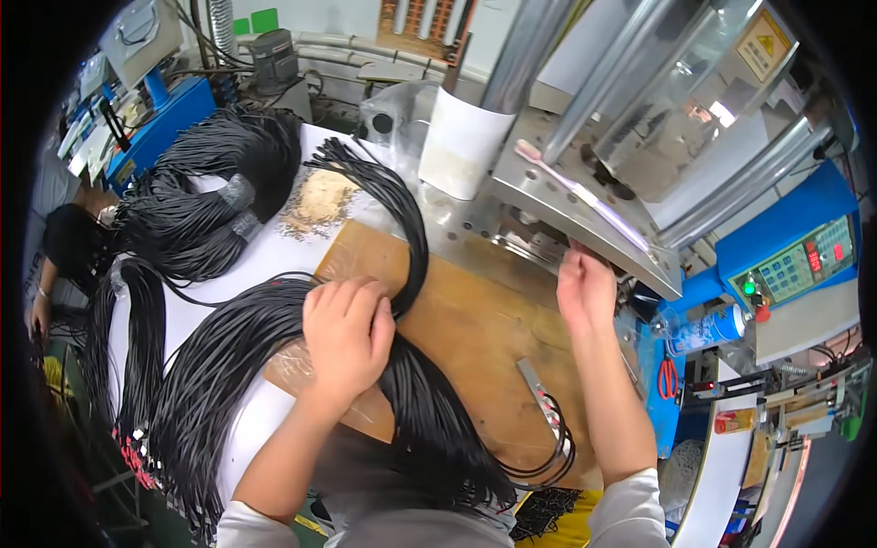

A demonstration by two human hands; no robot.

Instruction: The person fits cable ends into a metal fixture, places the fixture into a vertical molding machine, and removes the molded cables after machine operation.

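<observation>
My left hand [345, 333] rests on the brown board, its fingers curled down over black cables [242, 329] that spread out to the left. More black cables [429, 393] fan out beside it toward my body. Under the edge of a steel press plate [548, 187], my right hand [586, 283] reaches in with its fingers drawn together. The plate hides its fingertips and whatever they pinch. A metal strip fixture [537, 388] with red bits and cable ends lies on the brown board [484, 315] between my forearms.
A toothbrush [585, 196] lies on the press plate. Coiled black cables [196, 192] and a pile of tan granules [324, 196] are at the back left. On the right stand a blue control box [795, 247], a spray can [708, 331] and red-handled scissors [668, 377].
</observation>
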